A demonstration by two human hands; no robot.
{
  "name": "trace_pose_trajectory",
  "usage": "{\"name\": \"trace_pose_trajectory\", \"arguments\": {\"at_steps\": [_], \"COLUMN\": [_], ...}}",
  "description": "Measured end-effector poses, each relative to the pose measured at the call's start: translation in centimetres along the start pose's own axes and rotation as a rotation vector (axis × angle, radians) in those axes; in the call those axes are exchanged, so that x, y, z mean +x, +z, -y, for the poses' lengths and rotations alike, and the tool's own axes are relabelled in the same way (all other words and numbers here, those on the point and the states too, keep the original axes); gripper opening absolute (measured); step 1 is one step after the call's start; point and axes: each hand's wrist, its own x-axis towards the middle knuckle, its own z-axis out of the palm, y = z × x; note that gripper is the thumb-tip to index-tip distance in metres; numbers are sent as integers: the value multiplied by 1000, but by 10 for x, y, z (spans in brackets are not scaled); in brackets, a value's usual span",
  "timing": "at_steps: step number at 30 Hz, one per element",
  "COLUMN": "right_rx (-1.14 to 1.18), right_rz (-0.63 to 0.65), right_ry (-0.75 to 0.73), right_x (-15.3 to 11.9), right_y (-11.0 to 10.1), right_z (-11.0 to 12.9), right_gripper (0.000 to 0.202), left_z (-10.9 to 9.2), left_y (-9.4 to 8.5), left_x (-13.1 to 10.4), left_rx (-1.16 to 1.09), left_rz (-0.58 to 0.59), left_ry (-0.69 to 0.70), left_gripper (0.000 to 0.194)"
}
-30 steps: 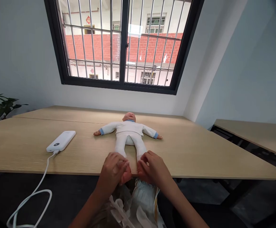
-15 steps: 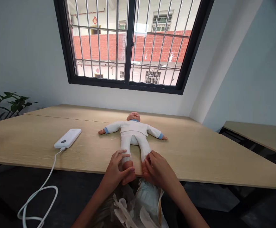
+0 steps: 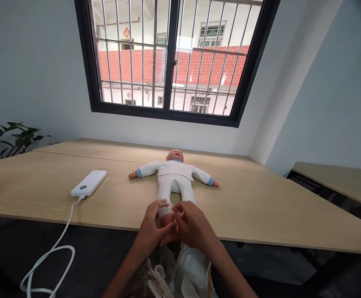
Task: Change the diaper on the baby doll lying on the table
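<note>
A baby doll point(image 3: 176, 170) in a white outfit with blue cuffs lies on its back on the wooden table point(image 3: 249, 198), arms spread, head toward the window and feet at the front edge. My left hand point(image 3: 155, 221) curves around the doll's lower leg and foot on the left, thumb and fingers apart on either side. Beside it, my right hand point(image 3: 189, 221) is bent with thumb and fingertips close together at the inner side of that same leg. Whatever those fingertips pinch is too small to make out. The doll's other foot is hidden behind my right hand.
A white power bank point(image 3: 89, 183) lies on the table's left part, its white cable point(image 3: 65, 231) hanging over the front edge. A plant point(image 3: 19, 136) stands far left. Another table point(image 3: 338, 178) is at the right. Below my hands is ruffled light clothing point(image 3: 189, 269).
My right hand has moved left from the doll's right-side leg to the other leg, near my left hand. The camera view has tilted slightly up.
</note>
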Motion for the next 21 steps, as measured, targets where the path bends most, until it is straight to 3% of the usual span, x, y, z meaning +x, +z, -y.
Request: {"name": "trace_pose_trajectory", "arguments": {"at_steps": [9,15,21], "right_rx": [-79,-317,-455], "right_rz": [155,324,509], "right_ry": [-55,-344,-451], "right_x": [19,36,51], "right_y": [-9,-13,-21], "right_z": [7,-1,2], "right_gripper": [14,19,22], "left_z": [0,1,-5], "left_y": [2,3,2], "left_x": [0,0,3], "left_rx": [22,-13,-57], "left_rz": [4,0,40], "left_ry": [2,-51,-92], "left_gripper": [49,55,53]}}
